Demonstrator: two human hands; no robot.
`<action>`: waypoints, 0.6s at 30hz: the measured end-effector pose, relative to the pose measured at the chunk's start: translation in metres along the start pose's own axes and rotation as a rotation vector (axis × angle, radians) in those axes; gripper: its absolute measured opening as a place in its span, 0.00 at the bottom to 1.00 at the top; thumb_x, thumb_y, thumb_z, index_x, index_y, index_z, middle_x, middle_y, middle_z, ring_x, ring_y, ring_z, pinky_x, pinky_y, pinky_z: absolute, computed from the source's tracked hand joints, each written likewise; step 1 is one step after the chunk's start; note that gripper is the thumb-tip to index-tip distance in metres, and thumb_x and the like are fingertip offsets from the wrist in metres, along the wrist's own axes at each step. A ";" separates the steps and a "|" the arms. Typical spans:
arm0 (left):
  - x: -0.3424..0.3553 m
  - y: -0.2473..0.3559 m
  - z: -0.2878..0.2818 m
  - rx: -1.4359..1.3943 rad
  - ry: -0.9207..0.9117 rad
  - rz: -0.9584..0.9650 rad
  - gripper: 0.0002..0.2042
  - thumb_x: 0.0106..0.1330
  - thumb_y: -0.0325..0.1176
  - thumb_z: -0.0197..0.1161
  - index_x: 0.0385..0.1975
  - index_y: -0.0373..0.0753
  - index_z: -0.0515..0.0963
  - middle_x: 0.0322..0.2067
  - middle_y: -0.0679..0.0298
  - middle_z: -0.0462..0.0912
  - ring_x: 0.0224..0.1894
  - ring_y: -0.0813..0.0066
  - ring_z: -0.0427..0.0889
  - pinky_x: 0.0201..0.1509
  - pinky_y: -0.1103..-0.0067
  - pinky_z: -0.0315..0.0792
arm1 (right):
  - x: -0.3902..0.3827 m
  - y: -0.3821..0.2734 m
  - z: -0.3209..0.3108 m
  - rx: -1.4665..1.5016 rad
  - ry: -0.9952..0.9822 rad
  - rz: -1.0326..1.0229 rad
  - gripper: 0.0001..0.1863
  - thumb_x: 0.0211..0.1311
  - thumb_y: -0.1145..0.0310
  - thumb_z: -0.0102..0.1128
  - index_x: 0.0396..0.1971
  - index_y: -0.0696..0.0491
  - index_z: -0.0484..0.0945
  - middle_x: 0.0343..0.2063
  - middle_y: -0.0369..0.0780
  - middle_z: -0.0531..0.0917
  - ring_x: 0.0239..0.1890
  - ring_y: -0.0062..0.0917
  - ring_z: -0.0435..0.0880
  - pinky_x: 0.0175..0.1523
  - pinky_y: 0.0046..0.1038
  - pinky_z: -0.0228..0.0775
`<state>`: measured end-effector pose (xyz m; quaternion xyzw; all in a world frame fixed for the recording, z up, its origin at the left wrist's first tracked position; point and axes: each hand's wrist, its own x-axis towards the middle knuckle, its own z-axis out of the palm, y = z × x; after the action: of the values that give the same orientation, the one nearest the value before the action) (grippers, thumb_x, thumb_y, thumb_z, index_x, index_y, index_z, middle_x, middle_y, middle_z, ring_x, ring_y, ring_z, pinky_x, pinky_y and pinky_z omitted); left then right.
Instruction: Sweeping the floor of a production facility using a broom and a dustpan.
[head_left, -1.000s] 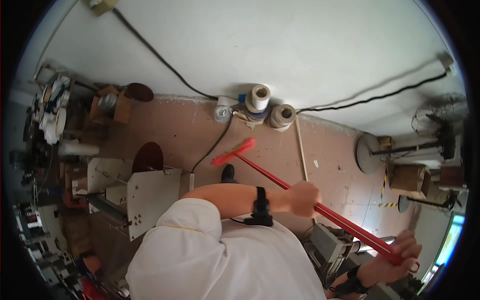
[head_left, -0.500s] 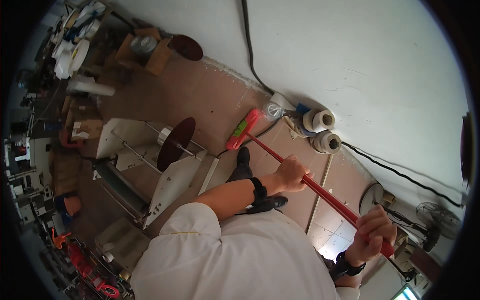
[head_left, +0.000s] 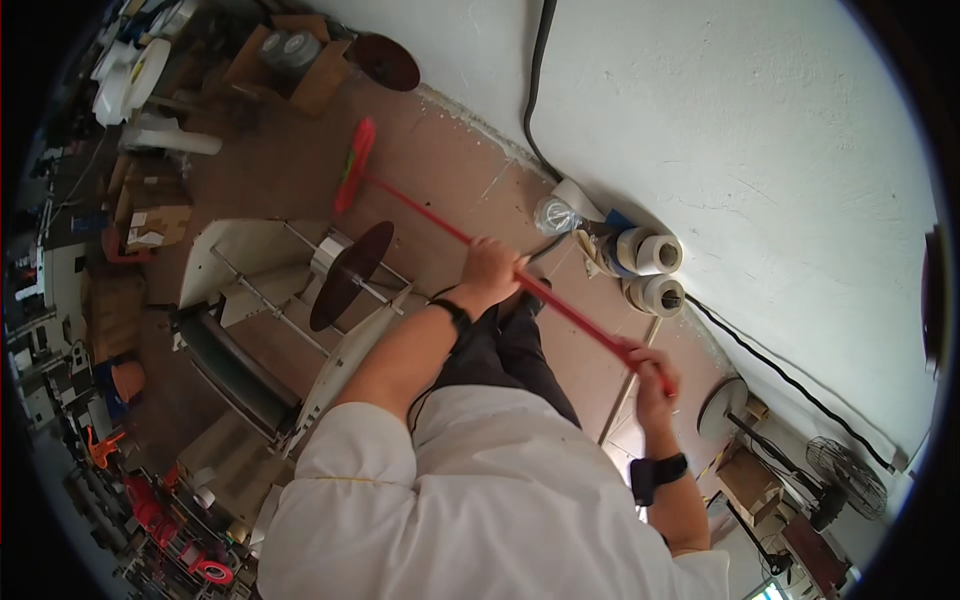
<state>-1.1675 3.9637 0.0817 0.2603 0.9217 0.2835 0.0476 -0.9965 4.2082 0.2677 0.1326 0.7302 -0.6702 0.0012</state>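
A red broom [head_left: 432,217] slants across the view, its red and green head [head_left: 354,168] on the brown tiled floor at the upper left. Partway down the handle, my left hand [head_left: 490,272] is wrapped round it. My right hand [head_left: 655,380] grips the handle close to its end, at the lower right. Both wrists wear black bands. The bristles are blurred and hard to make out.
Left of my legs stands a machine frame with a roller [head_left: 238,370] and a dark disc [head_left: 352,277]. Tape rolls [head_left: 655,293] and a clear plastic piece [head_left: 556,216] lie by the white wall. An open carton [head_left: 318,78] is far back; a fan [head_left: 845,477] stands right.
The broom head has swept away to the upper left, farther out on the floor. Both my hands have moved left and forward with the handle, still holding it.
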 end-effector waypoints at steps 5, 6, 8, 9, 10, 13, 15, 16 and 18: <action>0.063 0.154 -0.008 -0.305 -0.069 0.128 0.05 0.47 0.36 0.65 0.20 0.44 0.82 0.21 0.55 0.81 0.30 0.52 0.82 0.38 0.59 0.73 | -0.001 -0.109 -0.112 -0.117 0.284 -0.338 0.23 0.69 0.54 0.41 0.28 0.60 0.73 0.33 0.50 0.82 0.40 0.41 0.81 0.51 0.39 0.73; 0.074 0.181 -0.008 -0.271 -0.223 0.152 0.08 0.51 0.39 0.64 0.20 0.41 0.82 0.22 0.54 0.82 0.30 0.51 0.83 0.38 0.60 0.74 | -0.002 -0.135 -0.130 -0.274 0.353 -0.397 0.22 0.69 0.55 0.40 0.26 0.59 0.71 0.28 0.48 0.81 0.35 0.38 0.79 0.47 0.38 0.71; 0.084 0.212 -0.007 -0.366 -0.331 0.295 0.10 0.54 0.40 0.62 0.19 0.41 0.81 0.21 0.54 0.82 0.31 0.52 0.83 0.39 0.60 0.75 | 0.005 -0.157 -0.142 -0.411 0.359 -0.499 0.20 0.69 0.57 0.40 0.23 0.57 0.69 0.24 0.46 0.79 0.30 0.35 0.76 0.43 0.38 0.69; 0.086 0.213 -0.006 -0.312 -0.387 0.254 0.10 0.54 0.40 0.62 0.19 0.41 0.81 0.21 0.54 0.82 0.31 0.52 0.83 0.39 0.60 0.75 | 0.009 -0.162 -0.141 -0.320 0.336 -0.537 0.19 0.69 0.58 0.40 0.22 0.56 0.67 0.23 0.45 0.77 0.29 0.33 0.74 0.41 0.37 0.67; 0.087 0.211 -0.003 -0.329 -0.390 0.279 0.10 0.54 0.40 0.61 0.19 0.41 0.81 0.21 0.54 0.81 0.30 0.52 0.83 0.39 0.60 0.75 | 0.014 -0.161 -0.136 -0.228 0.314 -0.573 0.18 0.68 0.59 0.40 0.21 0.55 0.66 0.21 0.44 0.75 0.28 0.31 0.73 0.40 0.36 0.65; 0.082 0.190 0.009 -0.346 -0.382 0.329 0.11 0.56 0.41 0.60 0.18 0.42 0.79 0.19 0.55 0.81 0.29 0.53 0.83 0.39 0.61 0.74 | 0.027 -0.146 -0.107 -0.131 0.297 -0.609 0.17 0.68 0.60 0.42 0.20 0.53 0.63 0.18 0.42 0.73 0.25 0.29 0.71 0.39 0.35 0.61; 0.076 0.175 0.014 -0.307 -0.387 0.315 0.14 0.58 0.43 0.60 0.17 0.42 0.78 0.18 0.56 0.80 0.27 0.53 0.83 0.38 0.61 0.73 | 0.031 -0.138 -0.091 -0.130 0.305 -0.611 0.17 0.68 0.60 0.43 0.19 0.52 0.63 0.17 0.42 0.72 0.24 0.28 0.71 0.39 0.35 0.60; 0.074 0.168 0.015 -0.311 -0.381 0.319 0.15 0.60 0.45 0.60 0.16 0.43 0.78 0.18 0.57 0.80 0.27 0.53 0.82 0.38 0.61 0.72 | 0.032 -0.134 -0.084 -0.107 0.306 -0.626 0.18 0.68 0.59 0.46 0.19 0.52 0.64 0.16 0.40 0.73 0.22 0.27 0.71 0.37 0.33 0.61; 0.071 0.154 0.014 -0.276 -0.361 0.371 0.18 0.62 0.47 0.60 0.14 0.43 0.77 0.17 0.57 0.80 0.26 0.54 0.82 0.38 0.61 0.72 | 0.032 -0.126 -0.074 -0.082 0.313 -0.648 0.20 0.69 0.57 0.48 0.18 0.51 0.65 0.15 0.39 0.74 0.20 0.26 0.71 0.35 0.32 0.63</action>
<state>-1.1560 4.1145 0.1587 0.4618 0.7878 0.3591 0.1930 -1.0393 4.2785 0.3929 -0.0047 0.7520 -0.5774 -0.3179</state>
